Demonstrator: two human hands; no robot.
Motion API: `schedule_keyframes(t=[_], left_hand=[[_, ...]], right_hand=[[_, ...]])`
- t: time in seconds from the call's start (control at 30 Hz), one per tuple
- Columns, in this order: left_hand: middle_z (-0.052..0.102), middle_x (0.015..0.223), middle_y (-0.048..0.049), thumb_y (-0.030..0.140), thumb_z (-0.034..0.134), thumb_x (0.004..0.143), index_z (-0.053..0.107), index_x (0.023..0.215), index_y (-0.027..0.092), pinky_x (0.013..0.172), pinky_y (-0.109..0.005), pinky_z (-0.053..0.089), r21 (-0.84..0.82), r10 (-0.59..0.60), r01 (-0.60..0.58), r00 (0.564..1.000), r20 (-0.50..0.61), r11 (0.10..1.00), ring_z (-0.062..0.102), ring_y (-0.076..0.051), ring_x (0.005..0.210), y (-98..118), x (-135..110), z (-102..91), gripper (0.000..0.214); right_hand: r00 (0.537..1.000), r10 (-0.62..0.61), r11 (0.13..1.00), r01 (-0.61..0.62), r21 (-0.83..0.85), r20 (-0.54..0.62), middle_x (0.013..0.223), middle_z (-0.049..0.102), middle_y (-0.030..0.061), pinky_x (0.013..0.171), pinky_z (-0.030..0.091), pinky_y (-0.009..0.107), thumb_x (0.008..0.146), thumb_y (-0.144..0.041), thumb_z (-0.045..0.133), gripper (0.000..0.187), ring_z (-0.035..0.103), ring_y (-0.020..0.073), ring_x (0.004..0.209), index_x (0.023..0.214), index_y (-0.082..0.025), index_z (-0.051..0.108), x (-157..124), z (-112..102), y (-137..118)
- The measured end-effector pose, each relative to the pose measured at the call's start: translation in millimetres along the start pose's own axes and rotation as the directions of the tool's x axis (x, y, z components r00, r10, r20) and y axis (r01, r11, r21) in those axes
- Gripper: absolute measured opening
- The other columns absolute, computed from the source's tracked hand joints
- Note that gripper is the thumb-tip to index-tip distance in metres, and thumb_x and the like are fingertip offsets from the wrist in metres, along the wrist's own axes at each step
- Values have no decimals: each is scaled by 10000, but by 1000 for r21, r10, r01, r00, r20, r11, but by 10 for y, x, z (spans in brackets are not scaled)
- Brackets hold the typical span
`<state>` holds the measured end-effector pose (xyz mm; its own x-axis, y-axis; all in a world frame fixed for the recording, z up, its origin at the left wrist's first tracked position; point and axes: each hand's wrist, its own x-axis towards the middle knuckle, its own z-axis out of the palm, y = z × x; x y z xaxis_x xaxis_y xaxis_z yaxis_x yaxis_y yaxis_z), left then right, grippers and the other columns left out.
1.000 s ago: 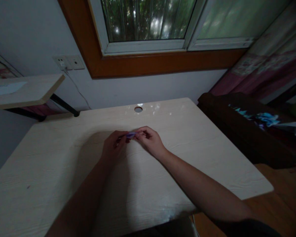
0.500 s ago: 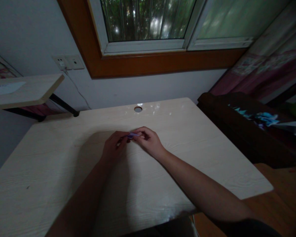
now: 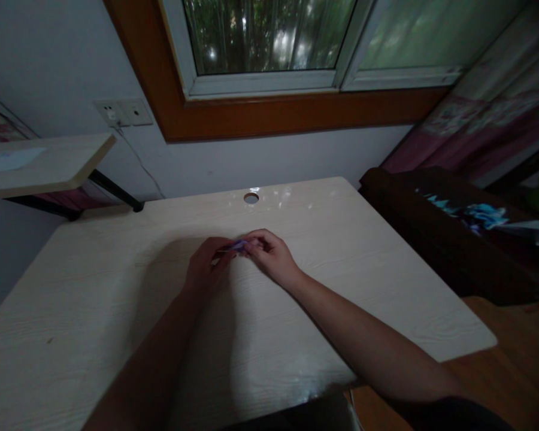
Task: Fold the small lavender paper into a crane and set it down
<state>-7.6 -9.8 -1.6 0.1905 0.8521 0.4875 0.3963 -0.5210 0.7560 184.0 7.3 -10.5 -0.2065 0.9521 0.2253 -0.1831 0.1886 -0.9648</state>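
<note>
Item: small purple piece, pinched between left hand and right hand, fingertips closed on it, low over the desk middle. Handling apparently under way; its form is too small to judge.

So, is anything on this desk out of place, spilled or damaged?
Nothing stands out. The left hand and right hand pinch a small purple piece together over the pale wooden desk. The round hole at its far edge looks made on purpose. Only a tiny dark speck marks the near left.
</note>
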Motion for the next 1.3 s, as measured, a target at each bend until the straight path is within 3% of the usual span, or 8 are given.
schedule_keyframes(t=[0.23, 0.5, 0.77, 1.03, 1.3], left_hand=[[588, 1152, -61, 237, 641, 891, 627, 1051, 221, 769, -288, 635, -43, 117, -120, 990, -78, 992, 668, -145, 958, 22, 23, 5, 161], [574, 1161, -84, 265, 640, 885, 653, 1026, 214, 797, -320, 649, -75, 65, -67, 997, -31, 995, 664, -164, 973, 62, 15, 16, 151], [595, 1141, -78, 258, 686, 851, 663, 1014, 214, 816, -319, 636, -41, 84, -85, 996, -16, 996, 660, -166, 1000, 65, 27, 43, 170], [652, 1012, -65, 237, 642, 881, 662, 960, 203, 777, -281, 602, -52, 29, -30, 999, -23, 998, 649, -149, 907, 39, 37, 38, 89], [643, 1047, -70, 286, 691, 847, 659, 968, 211, 832, -323, 601, -211, -37, 26, 998, -48, 977, 660, -169, 948, 10, 36, 62, 146]], right_hand=[[999, -51, 999, 51, -15, 16, 780, 668, 10, 686, 538, 282, 866, -381, 668, 233, 664, 143, 726, 1024, -216, 622, -22, 3, -8], [992, -128, 954, 128, -270, 18, 956, 671, 52, 748, 546, 295, 899, -352, 620, 179, 655, 149, 803, 1022, -227, 655, -38, -15, -26], [985, -172, 930, 163, -330, 0, 934, 697, 43, 767, 547, 287, 875, -327, 657, 228, 681, 156, 832, 1078, -229, 624, -49, 4, -40], [963, -268, 836, 252, -488, 38, 969, 694, 57, 798, 550, 311, 895, -324, 637, 200, 676, 168, 847, 1074, -233, 630, -74, 15, -90], [946, -313, 765, 306, -567, 89, 922, 670, 53, 758, 528, 310, 922, -298, 599, 148, 642, 175, 831, 1053, -241, 635, -87, 14, -129]])
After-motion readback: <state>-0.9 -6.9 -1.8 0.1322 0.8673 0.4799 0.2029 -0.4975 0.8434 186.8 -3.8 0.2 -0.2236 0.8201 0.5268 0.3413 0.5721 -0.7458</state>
